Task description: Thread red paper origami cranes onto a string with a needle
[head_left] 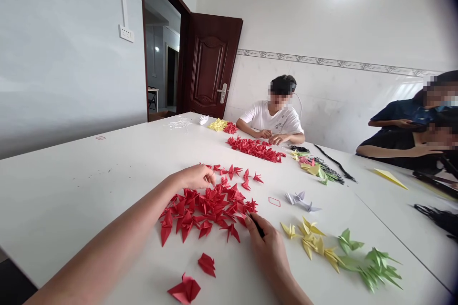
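A heap of red paper cranes lies on the white table in front of me. My left hand is over its far left edge, fingers bent down and pressed together; whatever they hold is hidden. At the near right side of the heap, my right hand is closed around a slim black object, mostly covered by the fingers. Its fingertips touch or nearly touch a red crane. Two more red paper pieces, a folded one and a crane, lie apart, closer to me.
Yellow cranes, green cranes and white cranes lie to the right. Across the table a person in white sits behind another red crane pile. Black cords and two people are further right.
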{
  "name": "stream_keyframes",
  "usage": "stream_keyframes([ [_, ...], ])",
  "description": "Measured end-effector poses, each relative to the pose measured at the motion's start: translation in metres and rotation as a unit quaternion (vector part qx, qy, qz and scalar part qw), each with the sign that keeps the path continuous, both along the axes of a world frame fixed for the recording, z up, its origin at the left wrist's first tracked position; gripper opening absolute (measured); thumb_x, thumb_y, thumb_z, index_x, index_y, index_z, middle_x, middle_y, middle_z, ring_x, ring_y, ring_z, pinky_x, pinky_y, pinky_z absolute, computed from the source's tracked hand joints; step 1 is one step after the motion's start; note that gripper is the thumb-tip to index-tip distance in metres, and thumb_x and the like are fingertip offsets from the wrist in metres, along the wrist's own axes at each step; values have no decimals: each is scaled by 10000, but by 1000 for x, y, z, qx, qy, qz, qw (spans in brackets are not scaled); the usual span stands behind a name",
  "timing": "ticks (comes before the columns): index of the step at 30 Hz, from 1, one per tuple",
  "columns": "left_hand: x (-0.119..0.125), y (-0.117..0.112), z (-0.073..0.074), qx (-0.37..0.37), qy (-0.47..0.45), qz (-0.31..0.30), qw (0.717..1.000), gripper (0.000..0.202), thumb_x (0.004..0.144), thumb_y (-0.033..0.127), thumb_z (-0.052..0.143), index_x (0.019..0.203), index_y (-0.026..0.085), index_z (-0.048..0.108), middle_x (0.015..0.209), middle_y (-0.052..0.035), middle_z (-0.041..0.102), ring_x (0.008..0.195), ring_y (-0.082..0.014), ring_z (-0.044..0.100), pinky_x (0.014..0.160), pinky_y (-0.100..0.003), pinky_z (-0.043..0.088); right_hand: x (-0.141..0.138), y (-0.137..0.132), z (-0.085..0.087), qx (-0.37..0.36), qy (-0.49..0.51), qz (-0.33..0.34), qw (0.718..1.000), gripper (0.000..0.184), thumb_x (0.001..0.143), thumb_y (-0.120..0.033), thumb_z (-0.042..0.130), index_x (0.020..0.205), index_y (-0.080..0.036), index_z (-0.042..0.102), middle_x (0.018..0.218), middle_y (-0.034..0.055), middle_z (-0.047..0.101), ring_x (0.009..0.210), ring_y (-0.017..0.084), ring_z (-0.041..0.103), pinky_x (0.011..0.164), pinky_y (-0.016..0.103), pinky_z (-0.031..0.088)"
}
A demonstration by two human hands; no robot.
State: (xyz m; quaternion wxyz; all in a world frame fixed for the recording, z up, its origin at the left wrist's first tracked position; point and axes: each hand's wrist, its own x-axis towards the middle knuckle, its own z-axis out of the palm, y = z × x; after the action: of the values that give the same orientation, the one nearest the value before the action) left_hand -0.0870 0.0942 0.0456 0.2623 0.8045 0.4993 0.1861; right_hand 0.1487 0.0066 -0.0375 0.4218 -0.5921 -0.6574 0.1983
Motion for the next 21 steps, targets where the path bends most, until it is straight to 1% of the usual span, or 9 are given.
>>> stream_keyframes([
  [4,5,-2,-6,-14,23,-18,999,203,558,132,494,644,210,661,688,16,672,602,-149,578,518,-198,386,0,-1,0,5,-10,5,1000,371,811,-476,462,908,-199,688,845,50,700,750,218,622,601,250,463],
  [9,13,-4,-8,12,25,-15,1000,207,538,101,472,609,201,639,667,11,642,596,-149,557,512,-200,368,-1,0,0,19,-2,3,1000,364,806,-472,468,881,-197,694,815,52,701,712,211,621,562,242,453],
  [11,14,-4,-7,24,23,-13,999,225,546,97,468,640,203,643,677,10,643,601,-148,555,531,-204,373,-2,0,1,18,-5,0,1000,362,806,-471,468,880,-198,694,816,53,701,704,208,620,559,242,451],
  [15,12,-4,-2,62,9,-1,998,248,603,131,466,752,208,648,800,-5,664,697,-159,574,624,-212,398,-2,-1,2,8,-20,-1,1000,366,816,-472,456,880,-199,691,822,53,700,699,207,617,569,246,451],
  [18,10,-3,2,95,-10,5,995,229,646,176,464,785,199,645,795,-17,660,680,-162,574,630,-221,410,-2,-1,3,15,-10,1,1000,372,812,-477,461,884,-195,692,822,53,701,702,207,618,582,248,457],
  [21,10,-5,6,104,-35,16,994,230,664,208,473,816,193,645,809,-30,658,696,-172,579,638,-233,421,-2,-2,5,20,-1,10,1000,369,814,-472,463,901,-193,688,817,48,702,706,203,616,607,249,462],
])
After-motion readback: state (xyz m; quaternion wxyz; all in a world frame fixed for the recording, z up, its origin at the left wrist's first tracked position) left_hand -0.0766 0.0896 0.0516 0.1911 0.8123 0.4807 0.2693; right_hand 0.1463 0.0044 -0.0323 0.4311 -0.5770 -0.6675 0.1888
